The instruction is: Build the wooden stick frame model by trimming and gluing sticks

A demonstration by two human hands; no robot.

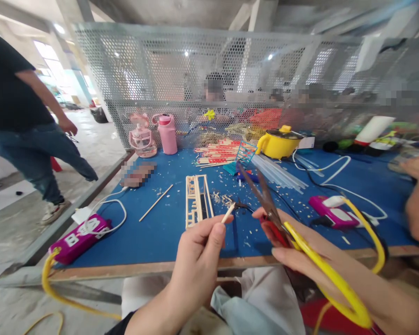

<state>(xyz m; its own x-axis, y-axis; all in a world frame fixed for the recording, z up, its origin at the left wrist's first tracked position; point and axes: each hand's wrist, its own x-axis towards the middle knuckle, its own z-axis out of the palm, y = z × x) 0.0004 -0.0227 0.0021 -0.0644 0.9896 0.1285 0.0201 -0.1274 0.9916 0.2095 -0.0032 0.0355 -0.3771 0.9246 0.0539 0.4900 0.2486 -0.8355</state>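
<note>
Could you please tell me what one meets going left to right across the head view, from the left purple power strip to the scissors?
Left purple power strip, loose stick, pale stick frame, short stick in the left hand, scissors in the right hand.

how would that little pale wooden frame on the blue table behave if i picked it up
The wooden frame is probably light for its size, being an open lattice with wide gaps. It would likely feel fairly stiff, since crosspieces link its long sides. Still, its members look thin, so a hard squeeze could perhaps snap it.
</note>
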